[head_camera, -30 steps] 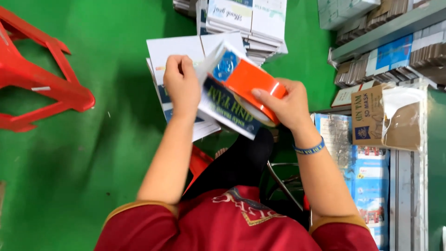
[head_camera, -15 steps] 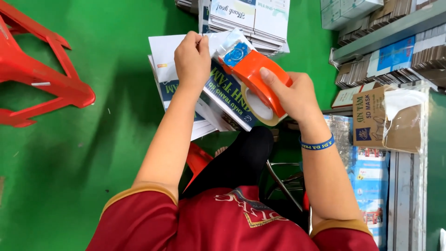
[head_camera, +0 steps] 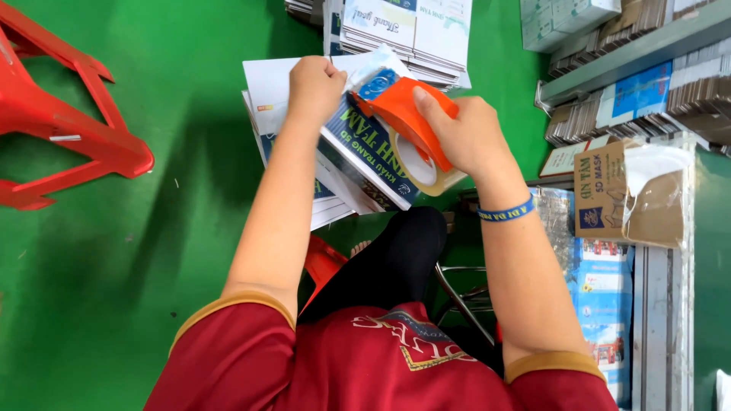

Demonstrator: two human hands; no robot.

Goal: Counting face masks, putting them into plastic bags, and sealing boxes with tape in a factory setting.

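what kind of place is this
Probably a small packing or stockroom area. The right hand works an orange tape dispenser on a printed box steadied by the left hand, with flat cartons stacked on the green floor and metal shelving.

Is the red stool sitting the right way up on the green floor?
No, the red stool lies tipped on its side on the green floor, legs pointing sideways.
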